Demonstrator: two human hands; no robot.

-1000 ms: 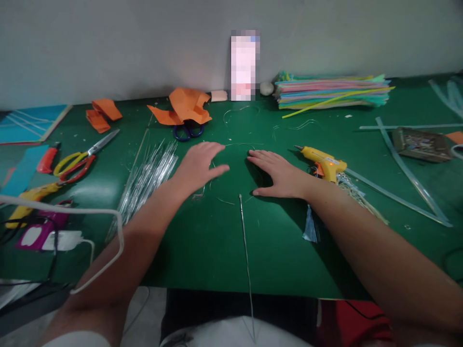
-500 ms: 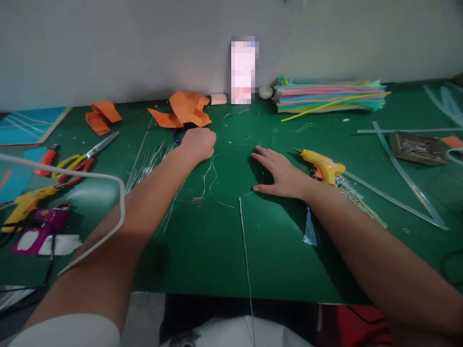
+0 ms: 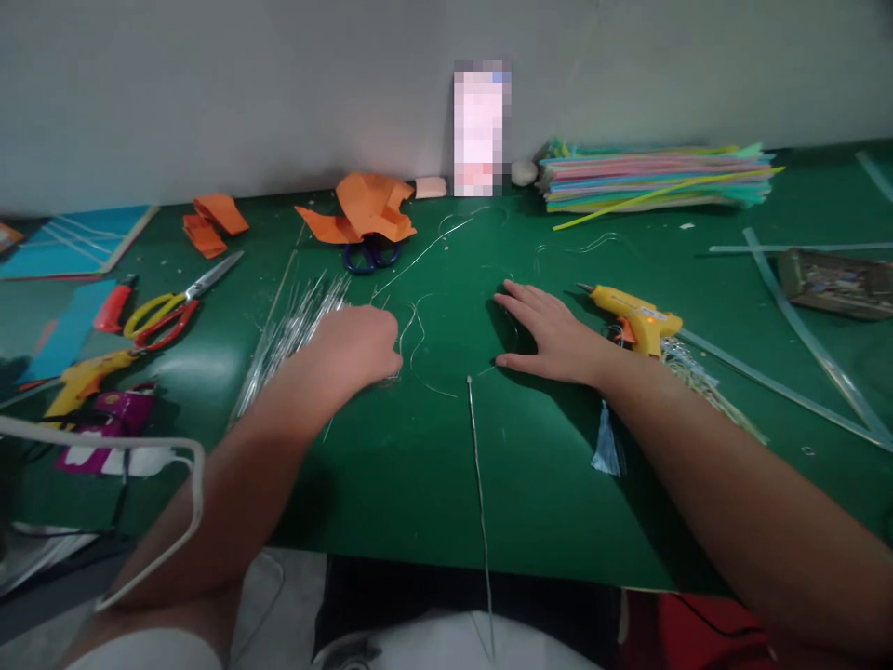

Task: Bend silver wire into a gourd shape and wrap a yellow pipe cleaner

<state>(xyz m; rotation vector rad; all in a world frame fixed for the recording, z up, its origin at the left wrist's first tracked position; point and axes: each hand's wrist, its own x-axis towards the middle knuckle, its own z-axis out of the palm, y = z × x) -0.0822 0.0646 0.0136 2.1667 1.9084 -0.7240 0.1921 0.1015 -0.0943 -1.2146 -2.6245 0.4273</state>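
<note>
Presently, silver wires lie just left of and partly behind the left grip, blue-handled scissors beyond it; a yellow glue gun sits right of the right grip, spread wide on the table. Thin loose wire curls between both. Since the earlier frame, the left grip, curled tight, has drawn nearer the wearer; whether it pinches wire, I cannot tell.

The bare left hand is just left of the frame's centre, back uppermost, fingers curled inward, their tips hidden; the bare left forearm slants up from the lower left. Right of centre, the bare right hand is palm down, fingers extended leftward, thumb spread apart below them; the bare right forearm slopes toward the lower right corner.
</note>
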